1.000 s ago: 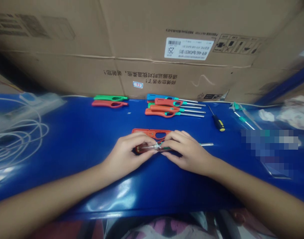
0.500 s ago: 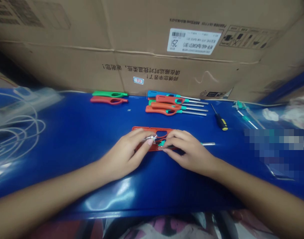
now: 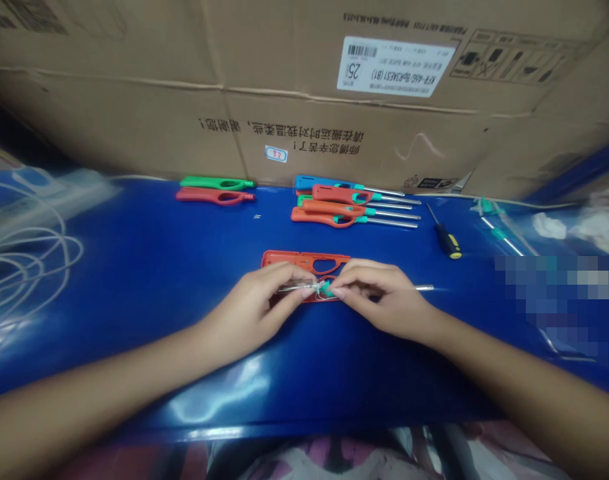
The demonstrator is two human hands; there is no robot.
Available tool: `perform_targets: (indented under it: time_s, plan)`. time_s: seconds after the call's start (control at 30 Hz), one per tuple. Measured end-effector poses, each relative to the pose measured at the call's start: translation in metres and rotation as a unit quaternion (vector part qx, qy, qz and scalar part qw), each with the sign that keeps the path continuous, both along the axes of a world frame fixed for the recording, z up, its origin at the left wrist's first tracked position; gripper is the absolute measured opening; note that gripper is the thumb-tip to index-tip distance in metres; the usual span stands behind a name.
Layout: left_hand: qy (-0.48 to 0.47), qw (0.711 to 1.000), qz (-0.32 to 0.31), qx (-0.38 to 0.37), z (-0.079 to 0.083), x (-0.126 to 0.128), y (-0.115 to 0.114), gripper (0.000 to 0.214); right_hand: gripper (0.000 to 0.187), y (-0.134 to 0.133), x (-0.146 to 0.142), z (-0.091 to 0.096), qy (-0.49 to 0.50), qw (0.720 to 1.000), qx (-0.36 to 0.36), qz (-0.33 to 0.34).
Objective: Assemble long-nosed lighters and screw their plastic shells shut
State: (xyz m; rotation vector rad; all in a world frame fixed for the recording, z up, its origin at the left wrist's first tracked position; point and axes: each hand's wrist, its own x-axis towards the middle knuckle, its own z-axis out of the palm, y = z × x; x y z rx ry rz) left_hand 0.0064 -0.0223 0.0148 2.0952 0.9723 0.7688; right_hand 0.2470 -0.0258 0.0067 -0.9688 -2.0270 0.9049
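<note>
Both my hands meet over an open orange lighter shell (image 3: 304,260) lying flat on the blue table (image 3: 149,267). My left hand (image 3: 257,310) pinches a thin clear tube part (image 3: 297,287) at its fingertips. My right hand (image 3: 379,297) pinches the teal piece (image 3: 328,289) that joins a metal rod (image 3: 423,288) sticking out to the right. The two parts touch above the shell's lower edge. Fingers hide much of the shell's inside.
Several finished lighters (image 3: 344,207) with metal rods lie behind the shell. A green and a red lighter shell (image 3: 214,189) sit at the back left. A black and yellow screwdriver (image 3: 447,237) lies to the right. White cable coils (image 3: 24,267) are on the left, cardboard boxes (image 3: 294,87) behind.
My fingertips have drawn closer together, bringing the clear tube and the teal piece into contact over the orange shell. The view has tilted slightly.
</note>
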Motion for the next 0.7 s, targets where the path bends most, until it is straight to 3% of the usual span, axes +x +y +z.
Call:
perform_targets:
  time_s: [0.23, 0.7]
  plan:
    - [-0.042, 0.996, 0.019, -0.082, -0.0076, 0.0024, 0.0007, 0.019, 0.013, 0.0010, -0.0012, 0.0025, 0.020, 0.996, -0.085, -0.021]
    - [-0.050, 0.997, 0.010, -0.060, -0.0084, 0.0036, 0.0022, 0.018, 0.009, 0.0016, -0.0011, 0.0011, 0.028, 0.996, -0.088, -0.009]
